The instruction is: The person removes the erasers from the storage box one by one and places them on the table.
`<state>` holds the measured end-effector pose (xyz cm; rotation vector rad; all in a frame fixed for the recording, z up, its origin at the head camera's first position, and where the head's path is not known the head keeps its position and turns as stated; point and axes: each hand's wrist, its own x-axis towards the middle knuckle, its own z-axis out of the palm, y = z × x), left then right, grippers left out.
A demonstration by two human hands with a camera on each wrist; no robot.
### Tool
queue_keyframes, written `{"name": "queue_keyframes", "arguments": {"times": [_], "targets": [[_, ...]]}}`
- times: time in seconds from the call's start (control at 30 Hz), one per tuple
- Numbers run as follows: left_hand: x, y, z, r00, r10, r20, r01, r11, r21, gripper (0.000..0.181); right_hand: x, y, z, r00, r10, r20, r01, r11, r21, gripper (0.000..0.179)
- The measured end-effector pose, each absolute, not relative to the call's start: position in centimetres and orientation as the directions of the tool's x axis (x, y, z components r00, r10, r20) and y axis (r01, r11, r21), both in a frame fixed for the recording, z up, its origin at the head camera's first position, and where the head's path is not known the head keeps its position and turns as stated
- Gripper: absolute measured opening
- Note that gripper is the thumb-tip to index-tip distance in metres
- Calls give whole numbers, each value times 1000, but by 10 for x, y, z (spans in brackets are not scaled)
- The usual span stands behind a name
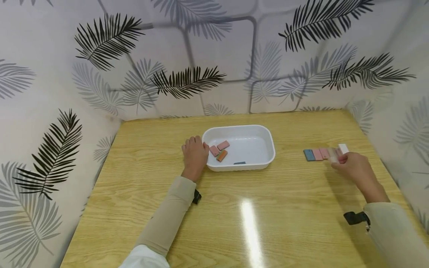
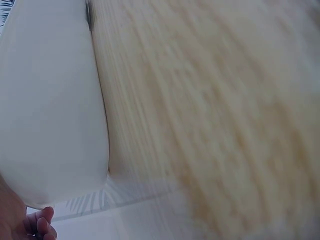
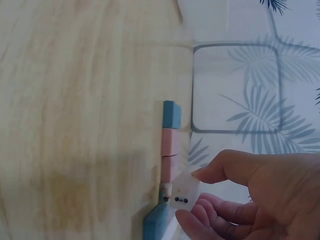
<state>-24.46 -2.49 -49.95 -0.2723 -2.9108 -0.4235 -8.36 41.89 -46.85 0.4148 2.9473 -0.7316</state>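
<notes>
My right hand (image 1: 356, 169) pinches a small whitish block (image 3: 184, 192) with a tiny dotted face between thumb and fingers. It is held close beside a row of small eraser-like blocks. In the right wrist view the row has a blue block (image 3: 171, 115), a pink block (image 3: 170, 142) and a second pink block (image 3: 169, 169), then another blue block (image 3: 156, 222) nearer the hand. A white block (image 1: 343, 149) shows just past my right fingers. At the left end of a white plastic tray (image 1: 238, 167), my left hand (image 1: 195, 156) holds the rim with curled fingers.
Inside the tray lie pink blocks (image 1: 223, 145), an orange block (image 1: 222, 155) and a bluish block (image 1: 239, 163) by the near wall. All stands on a wood-grain table (image 1: 214, 208). A leaf-patterned wall covering (image 1: 228, 96) rises behind the table and at its sides.
</notes>
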Motion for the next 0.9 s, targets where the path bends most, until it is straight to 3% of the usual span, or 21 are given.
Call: {"name": "queue_keyframes", "arguments": {"times": [0.47, 0.9], "targets": [[-244, -24, -499, -971, 142, 190, 193, 940, 282, 27, -83, 419, -484, -936, 313, -163, 352, 816, -458, 26], [-246, -25, -503, -964, 144, 225, 206, 936, 284, 24, -86, 418, -486, -933, 319, -164, 359, 819, -448, 26]]}}
